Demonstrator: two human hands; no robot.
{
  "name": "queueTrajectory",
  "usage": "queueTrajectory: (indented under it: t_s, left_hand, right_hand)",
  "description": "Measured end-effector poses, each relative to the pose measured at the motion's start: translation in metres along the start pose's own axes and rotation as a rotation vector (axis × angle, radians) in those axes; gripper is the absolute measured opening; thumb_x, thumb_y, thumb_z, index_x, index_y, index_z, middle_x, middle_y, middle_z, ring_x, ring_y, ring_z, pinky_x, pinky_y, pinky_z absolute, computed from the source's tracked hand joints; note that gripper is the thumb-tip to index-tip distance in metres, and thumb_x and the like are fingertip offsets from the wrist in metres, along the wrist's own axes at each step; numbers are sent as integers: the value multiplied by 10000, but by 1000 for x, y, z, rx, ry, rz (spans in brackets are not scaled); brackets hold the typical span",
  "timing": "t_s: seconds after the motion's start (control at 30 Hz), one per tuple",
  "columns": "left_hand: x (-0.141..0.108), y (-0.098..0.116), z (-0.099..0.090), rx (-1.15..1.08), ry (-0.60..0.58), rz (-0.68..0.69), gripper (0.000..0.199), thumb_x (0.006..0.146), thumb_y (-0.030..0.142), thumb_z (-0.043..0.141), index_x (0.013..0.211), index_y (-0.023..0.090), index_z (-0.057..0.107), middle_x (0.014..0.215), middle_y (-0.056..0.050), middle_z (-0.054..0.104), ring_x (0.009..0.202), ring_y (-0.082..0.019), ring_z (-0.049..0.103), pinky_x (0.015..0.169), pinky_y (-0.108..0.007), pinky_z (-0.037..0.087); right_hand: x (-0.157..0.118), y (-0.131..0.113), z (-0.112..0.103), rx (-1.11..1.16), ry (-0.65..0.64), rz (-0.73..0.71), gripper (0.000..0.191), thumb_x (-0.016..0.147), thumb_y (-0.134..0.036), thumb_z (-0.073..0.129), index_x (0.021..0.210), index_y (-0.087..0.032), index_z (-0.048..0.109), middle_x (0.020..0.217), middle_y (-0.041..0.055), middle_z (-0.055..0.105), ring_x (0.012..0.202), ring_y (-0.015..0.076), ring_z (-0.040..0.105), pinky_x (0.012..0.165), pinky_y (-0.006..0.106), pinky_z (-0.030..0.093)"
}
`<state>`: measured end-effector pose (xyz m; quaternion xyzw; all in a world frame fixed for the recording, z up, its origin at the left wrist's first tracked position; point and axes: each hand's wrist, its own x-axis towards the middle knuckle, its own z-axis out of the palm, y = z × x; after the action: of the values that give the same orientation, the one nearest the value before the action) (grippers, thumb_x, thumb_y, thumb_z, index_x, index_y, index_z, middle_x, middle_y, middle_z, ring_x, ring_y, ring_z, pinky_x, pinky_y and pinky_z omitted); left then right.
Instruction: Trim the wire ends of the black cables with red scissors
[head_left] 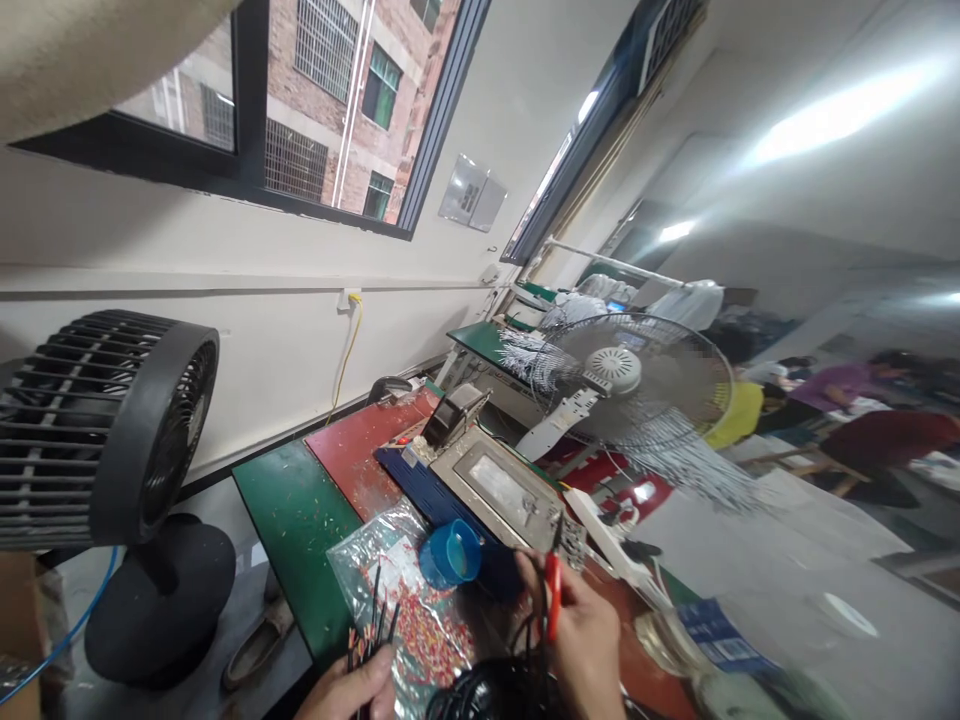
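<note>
At the lower edge my left hand (349, 692) is closed around a bunch of thin black wires (376, 610), whose ends stick up; some show reddish and pale cores. My right hand (589, 640), to the right, grips a red-handled tool (553, 598) with a dark pointed tip; its exact kind is unclear. Dark cable also passes by the right fingers. Between the hands lies a coil of black cable (480, 692), partly cut off by the frame. Beneath them a clear plastic bag (360, 550) is strewn with small red and yellow bits (431, 635). A blue cup (450, 553) rests behind.
A beige machine (502, 485) stands behind the cup on the green and red table (296, 505). A black fan (150, 430) is at left, and a large caged fan (630, 375) at right. Rolls of tape (667, 645) lie right. Other people sit farther back.
</note>
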<state>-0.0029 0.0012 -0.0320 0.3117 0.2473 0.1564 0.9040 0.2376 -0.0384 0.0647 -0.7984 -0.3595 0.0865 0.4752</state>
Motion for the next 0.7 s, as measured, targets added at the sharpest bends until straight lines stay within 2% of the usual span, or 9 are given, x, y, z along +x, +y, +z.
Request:
queueTrajectory:
  t_s: [0.1, 0.2, 0.33, 0.43, 0.53, 0.7]
  left_hand:
    - [0, -3, 0, -24, -45, 0, 495, 683, 640, 553, 520, 180, 465, 399, 56, 344, 414, -65, 297, 475, -244, 203]
    - [0, -5, -1, -47, -91, 23, 505, 667, 663, 548, 542, 182, 460, 395, 66, 332, 391, -56, 271, 453, -247, 150]
    - [-2, -6, -2, -54, -90, 36, 486, 686, 647, 540, 565, 182, 467, 401, 69, 333, 377, -55, 279, 446, -252, 136]
    - [-3, -9, -3, -56, -74, 34, 489, 679, 639, 556, 550, 177, 464, 391, 63, 345, 388, -56, 297, 450, -247, 136]
    - [-5, -10, -1, -67, -23, 0, 496, 653, 642, 585, 565, 164, 489, 405, 49, 392, 395, -54, 319, 455, -235, 154]
    - [-13, -3, 13, -166, 143, 23, 416, 629, 547, 678, 654, 150, 552, 466, 19, 502, 451, -87, 455, 505, -229, 287]
  right_hand:
    - [-17, 8, 12, -83, -53, -78, 410, 664, -516, 629, 806, -140, 714, 694, 59, 711, 691, 242, 657, 606, 265, 507]
    - [-25, 17, 23, -286, -60, -177, 367, 768, -487, 521, 770, -167, 701, 644, 41, 691, 606, 199, 638, 566, 243, 480]
    - [-28, 22, 31, -530, -72, -273, 332, 813, -439, 464, 733, -194, 674, 619, 24, 674, 529, 169, 602, 511, 231, 430]
    - [-29, 22, 32, -571, -66, -342, 349, 820, -446, 439, 732, -199, 670, 675, 36, 697, 561, 169, 621, 501, 218, 416]
    - [-30, 18, 32, -574, -52, -361, 351, 823, -442, 425, 740, -206, 672, 681, 33, 705, 572, 167, 633, 503, 211, 413]
    - [-30, 9, 25, -577, -34, -351, 384, 820, -443, 393, 691, -204, 664, 649, 48, 696, 572, 185, 637, 505, 229, 411]
